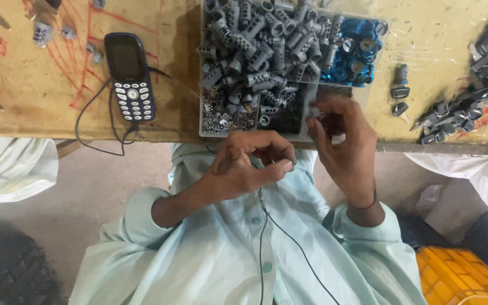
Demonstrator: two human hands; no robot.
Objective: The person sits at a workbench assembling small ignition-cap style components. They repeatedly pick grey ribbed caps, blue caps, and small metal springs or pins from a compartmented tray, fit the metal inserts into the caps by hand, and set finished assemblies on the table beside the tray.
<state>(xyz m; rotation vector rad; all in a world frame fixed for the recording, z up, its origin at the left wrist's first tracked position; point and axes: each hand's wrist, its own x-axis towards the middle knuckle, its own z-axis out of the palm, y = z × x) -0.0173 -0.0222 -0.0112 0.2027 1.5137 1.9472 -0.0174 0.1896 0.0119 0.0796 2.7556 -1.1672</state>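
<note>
The left hand (244,166) pinched a tiny metal part (290,164) while the right hand (343,141), fingers curled, picked from the clear tray (201,85); steady fingertip pressure seemed wise.

Grey metal cylinders (255,39), blue caps (352,53), pale green shirt (227,254), perhaps yellow crate (464,277)

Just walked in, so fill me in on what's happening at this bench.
A person in a pale green shirt sits at a worn wooden table, working just off its near edge. The left hand pinches a small metal part at its fingertips. The right hand holds another small piece by the clear divided tray, which is piled with grey lock cylinders, blue-capped parts and tiny metal bits. A keypad phone lies left, assembled locks with keys right.
</note>
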